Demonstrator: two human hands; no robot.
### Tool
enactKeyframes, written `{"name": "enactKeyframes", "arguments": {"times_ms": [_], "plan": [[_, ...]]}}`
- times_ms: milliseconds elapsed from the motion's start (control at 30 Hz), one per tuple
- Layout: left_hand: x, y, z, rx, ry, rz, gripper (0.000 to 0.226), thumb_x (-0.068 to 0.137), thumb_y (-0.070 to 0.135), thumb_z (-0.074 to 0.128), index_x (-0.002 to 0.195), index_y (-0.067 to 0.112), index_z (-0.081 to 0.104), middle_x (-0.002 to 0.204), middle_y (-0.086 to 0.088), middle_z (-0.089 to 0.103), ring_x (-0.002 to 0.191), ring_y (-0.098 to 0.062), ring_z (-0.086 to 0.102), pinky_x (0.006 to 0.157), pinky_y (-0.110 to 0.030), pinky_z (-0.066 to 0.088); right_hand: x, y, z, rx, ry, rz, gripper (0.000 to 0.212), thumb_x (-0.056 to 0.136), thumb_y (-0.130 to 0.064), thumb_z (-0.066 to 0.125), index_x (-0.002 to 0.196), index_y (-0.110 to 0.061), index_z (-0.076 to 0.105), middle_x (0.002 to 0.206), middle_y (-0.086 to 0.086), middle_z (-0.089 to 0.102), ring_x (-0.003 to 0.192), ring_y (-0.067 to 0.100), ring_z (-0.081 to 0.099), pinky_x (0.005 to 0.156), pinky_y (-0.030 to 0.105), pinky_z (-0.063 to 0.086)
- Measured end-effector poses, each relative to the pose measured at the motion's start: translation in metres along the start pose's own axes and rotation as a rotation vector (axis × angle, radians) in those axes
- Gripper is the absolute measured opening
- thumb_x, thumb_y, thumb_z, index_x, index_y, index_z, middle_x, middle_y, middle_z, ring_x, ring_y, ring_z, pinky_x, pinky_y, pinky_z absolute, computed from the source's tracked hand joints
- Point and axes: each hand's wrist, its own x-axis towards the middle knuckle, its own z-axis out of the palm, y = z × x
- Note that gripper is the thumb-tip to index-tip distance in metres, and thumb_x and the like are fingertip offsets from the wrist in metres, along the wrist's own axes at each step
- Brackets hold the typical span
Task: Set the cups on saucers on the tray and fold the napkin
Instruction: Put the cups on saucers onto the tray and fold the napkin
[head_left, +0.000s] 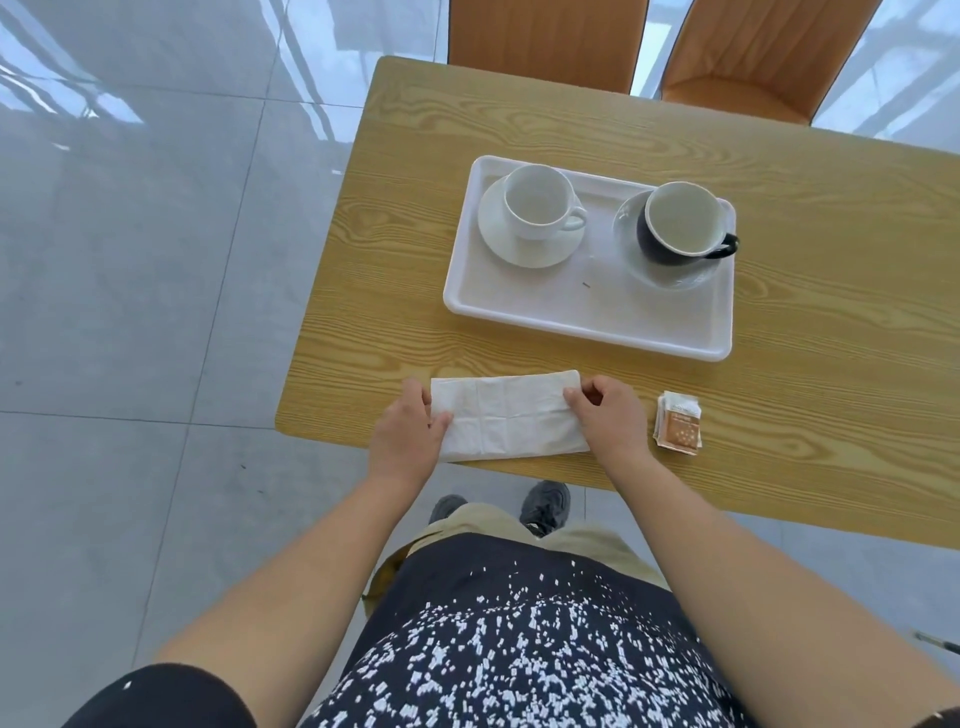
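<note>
Starting at the left, our left hand (408, 434) pinches the short left edge of the napkin (509, 415), thumb on top and fingers curled at the border. The napkin lies flat as a long white strip along the near edge of the desk (779, 467), creases showing across it. Our right hand (610, 410) grips the opposite short end the same way, so the paper sits between both hands.

Beyond the napkin, the white tray (571, 317) already carries both sets: the white cup (540, 202) stands upright on its white saucer (524, 249) at the left, and the dark cup (678, 223) rests on the clear saucer (675, 275) at the right, its handle pointing past the tray's right rim. That part of the task looks finished to us; the fold is the step in hand.

To do it well, we would lift one end and carry it over to meet the other, matching corners before pressing. We should keep the other end pinned so the strip does not slide toward the desk edge, which is just beside it. Then we run a finger along the new crease. The tissue looks thin, so a light pull avoids tearing.

Furthest right, a small stack of sachets (678, 426) lies near our right hand, apart from the napkin.
</note>
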Motion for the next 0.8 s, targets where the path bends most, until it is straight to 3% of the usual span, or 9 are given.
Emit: {"name": "enactKeyframes", "arguments": {"times_ms": [133, 267, 333, 433, 533, 667, 800], "plan": [[0.003, 0.001, 0.0, -0.007, 0.015, -0.018, 0.028, 0.093, 0.026, 0.068, 0.097, 0.014, 0.043, 0.081, -0.006, 0.061, 0.073, -0.027, 0.058, 0.063, -0.036, 0.039, -0.001, 0.001, -0.006, 0.109, -0.025, 0.033, 0.013, 0.093, -0.025, 0.066, 0.088, -0.014, 0.071, 0.087, 0.001, 0.069, 0.083, 0.021, 0.062, 0.074, 0.037, 0.05], [0.004, 0.003, -0.002, -0.018, 0.031, -0.02, 0.028, 0.094, 0.027, 0.068, 0.098, 0.012, 0.045, 0.08, -0.005, 0.06, 0.075, -0.028, 0.058, 0.065, -0.037, 0.041, -0.003, 0.003, -0.009, 0.155, 0.013, 0.067, 0.001, 0.093, -0.022, 0.067, 0.093, -0.021, 0.067, 0.086, -0.007, 0.066, 0.082, 0.014, 0.061, 0.063, 0.02, 0.041], [-0.003, 0.004, -0.003, -0.043, 0.054, 0.025, 0.026, 0.094, 0.024, 0.068, 0.101, 0.01, 0.048, 0.079, -0.002, 0.056, 0.073, -0.026, 0.056, 0.063, -0.035, 0.041, -0.009, 0.004, -0.009, 0.076, 0.099, 0.026, 0.005, 0.094, -0.021, 0.065, 0.099, -0.02, 0.065, 0.089, -0.008, 0.063, 0.084, 0.013, 0.058, 0.065, 0.015, 0.038], [-0.015, 0.012, 0.0, 0.029, 0.107, 0.308, 0.023, 0.091, 0.014, 0.07, 0.107, 0.004, 0.057, 0.087, -0.004, 0.057, 0.077, -0.023, 0.056, 0.066, -0.036, 0.048, -0.02, 0.0, -0.001, -0.119, 0.207, -0.205, 0.02, 0.092, -0.014, 0.065, 0.111, -0.01, 0.064, 0.105, 0.004, 0.062, 0.096, 0.018, 0.056, 0.083, 0.024, 0.044], [-0.019, 0.021, 0.017, 0.214, 0.115, 0.566, 0.027, 0.086, 0.008, 0.073, 0.111, 0.001, 0.065, 0.107, -0.014, 0.065, 0.097, -0.032, 0.062, 0.083, -0.042, 0.054, -0.028, -0.004, 0.017, -0.282, 0.133, -0.506, 0.031, 0.092, -0.012, 0.064, 0.121, -0.003, 0.06, 0.121, 0.013, 0.06, 0.113, 0.027, 0.056, 0.099, 0.037, 0.048], [-0.015, 0.021, 0.041, 0.387, 0.084, 0.606, 0.041, 0.089, 0.013, 0.07, 0.127, 0.0, 0.063, 0.134, -0.023, 0.06, 0.126, -0.042, 0.057, 0.102, -0.057, 0.048, -0.022, 0.0, 0.042, -0.457, -0.006, -0.593, 0.051, 0.098, -0.019, 0.055, 0.145, -0.003, 0.045, 0.155, 0.016, 0.041, 0.147, 0.034, 0.032, 0.121, 0.051, 0.027], [-0.005, 0.005, 0.05, 0.45, 0.068, 0.632, 0.05, 0.099, 0.029, 0.051, 0.14, -0.001, 0.055, 0.149, -0.022, 0.05, 0.14, -0.04, 0.045, 0.112, -0.061, 0.038, -0.014, 0.014, 0.052, -0.554, -0.005, -0.609, 0.06, 0.104, -0.037, 0.035, 0.156, -0.006, 0.03, 0.166, 0.009, 0.023, 0.155, 0.028, 0.014, 0.126, 0.05, 0.011]]}}
